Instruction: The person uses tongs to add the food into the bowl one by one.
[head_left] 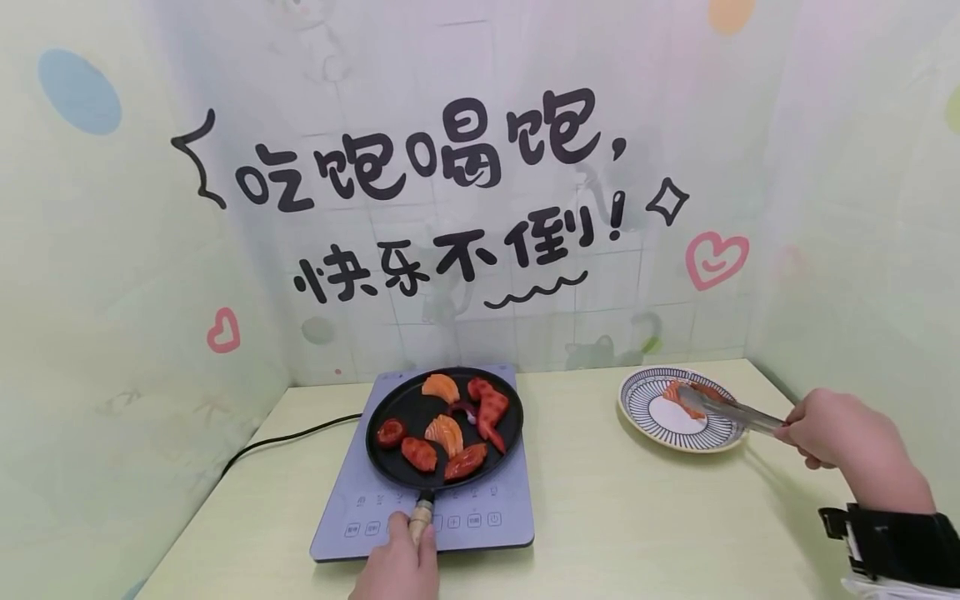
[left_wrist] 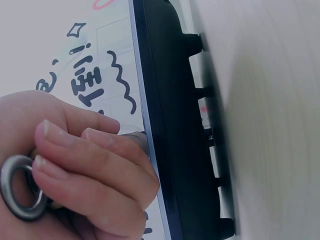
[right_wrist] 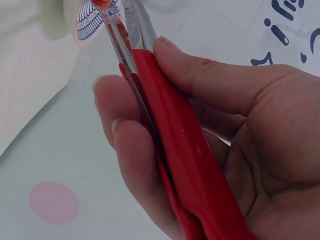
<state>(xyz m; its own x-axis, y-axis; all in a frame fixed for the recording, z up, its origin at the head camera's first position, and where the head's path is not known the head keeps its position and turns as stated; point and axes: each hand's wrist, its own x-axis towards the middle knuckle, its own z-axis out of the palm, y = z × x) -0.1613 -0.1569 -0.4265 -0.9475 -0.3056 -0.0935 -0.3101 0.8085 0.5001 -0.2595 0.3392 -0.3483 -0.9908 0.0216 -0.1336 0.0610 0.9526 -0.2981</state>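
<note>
My left hand (head_left: 399,557) grips the handle (head_left: 422,518) of a black frying pan (head_left: 397,407), its fingers curled round it; a metal hanging ring (left_wrist: 22,187) shows at the handle's end. In the pan lie orange salmon-like slices (head_left: 444,433), a red chicken wing (head_left: 491,408), a purple onion ring (head_left: 465,410) and several reddish-brown pieces (head_left: 418,454). My right hand (head_left: 843,433) holds metal tongs (head_left: 738,412) with red grips (right_wrist: 175,135). Their tips reach the orange food piece (head_left: 677,397) on a patterned plate (head_left: 636,407); a firm pinch on it cannot be told.
The pan stands on a lilac induction cooktop (head_left: 341,533) with marked touch keys. A black cord (head_left: 292,433) runs off its left side. The pale table (head_left: 592,517) meets printed wall curtains (head_left: 555,342) at the back and sides.
</note>
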